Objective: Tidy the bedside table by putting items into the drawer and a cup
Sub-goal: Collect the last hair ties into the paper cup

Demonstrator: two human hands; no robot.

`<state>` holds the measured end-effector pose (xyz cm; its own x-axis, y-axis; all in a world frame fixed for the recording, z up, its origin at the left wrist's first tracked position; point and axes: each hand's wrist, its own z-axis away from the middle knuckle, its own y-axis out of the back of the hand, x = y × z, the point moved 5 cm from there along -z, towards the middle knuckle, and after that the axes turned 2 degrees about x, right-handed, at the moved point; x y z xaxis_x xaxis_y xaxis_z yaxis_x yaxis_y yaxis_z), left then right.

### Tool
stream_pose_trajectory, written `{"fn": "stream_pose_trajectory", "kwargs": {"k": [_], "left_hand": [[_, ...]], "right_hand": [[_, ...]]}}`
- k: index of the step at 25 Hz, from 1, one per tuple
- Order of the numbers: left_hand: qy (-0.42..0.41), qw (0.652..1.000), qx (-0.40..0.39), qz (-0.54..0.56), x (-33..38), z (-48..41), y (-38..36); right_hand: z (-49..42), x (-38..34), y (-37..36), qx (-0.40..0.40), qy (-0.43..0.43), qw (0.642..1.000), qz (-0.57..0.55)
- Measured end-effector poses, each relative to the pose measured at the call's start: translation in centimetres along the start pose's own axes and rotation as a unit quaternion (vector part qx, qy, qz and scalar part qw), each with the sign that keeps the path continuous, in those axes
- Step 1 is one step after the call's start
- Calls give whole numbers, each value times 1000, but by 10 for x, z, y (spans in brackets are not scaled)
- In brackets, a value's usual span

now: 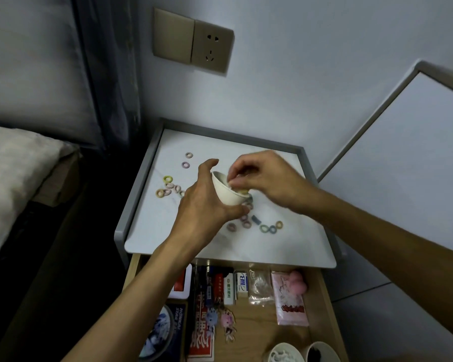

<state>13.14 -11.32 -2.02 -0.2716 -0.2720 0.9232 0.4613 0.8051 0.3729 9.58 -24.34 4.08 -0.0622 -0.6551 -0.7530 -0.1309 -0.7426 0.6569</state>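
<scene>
While the left hand (pixel 204 205) grips the tilted cup (pixel 228 190) mid-frame over the table (pixel 285 246), the right hand (pixel 262 178) pinches a hair tie (pixel 242 191) at its rim. I'd drop it deep so nothing bounces out.

Left hand (pixel 207 202) curled gripping, right hand (pixel 267 178) pinching with fingertips down.

Around the cup (pixel 226 193), the tabletop (pixel 285 246) lay bare at 12 o'clock and near the front at 6. Loose hair ties (pixel 167 188) cluttered 9 o'clock, with more at 11 and 5. A raised grey rim (pixel 139 189) walled the left, back and right edges; the front edge stood open above the crowded drawer (pixel 324 304).
</scene>
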Motion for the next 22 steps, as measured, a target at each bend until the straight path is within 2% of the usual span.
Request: {"fn": "stream_pose_trajectory", "kwargs": {"k": [1,3,5,7,9,10,12,14,18,22], "left_hand": [[-4,1000,-5,0,1,1,-1],[-9,1000,-9,-3,2,2,-2],[-11,1000,-8,-4,2,4,0],[-8,1000,-6,-11,1,5,2],[-5,1000,-7,-18,0,6,3],[-6,1000,-8,-19,1,6,3],[-9,1000,-10,-21,1,6,2],[-10,1000,-10,-24,1,5,2],[-8,999,-9,-34,0,5,-1],[-11,999,-4,-44,0,5,1]], "right_hand": [[1,-6,-12,-40,8,999,20],[6,-9,-19,-63,12,998,18],[12,-5,-6,-32,7,999,-43],[22,12,12,47,-10,997,-57],[37,49,24,121,-75,990,11],[45,73,24,129,-125,981,71],[66,119,12,93,-233,953,167],[79,145,-5,96,-273,942,168],[72,143,-27,159,-202,955,148],[61,144,-28,144,-183,963,134]]}}
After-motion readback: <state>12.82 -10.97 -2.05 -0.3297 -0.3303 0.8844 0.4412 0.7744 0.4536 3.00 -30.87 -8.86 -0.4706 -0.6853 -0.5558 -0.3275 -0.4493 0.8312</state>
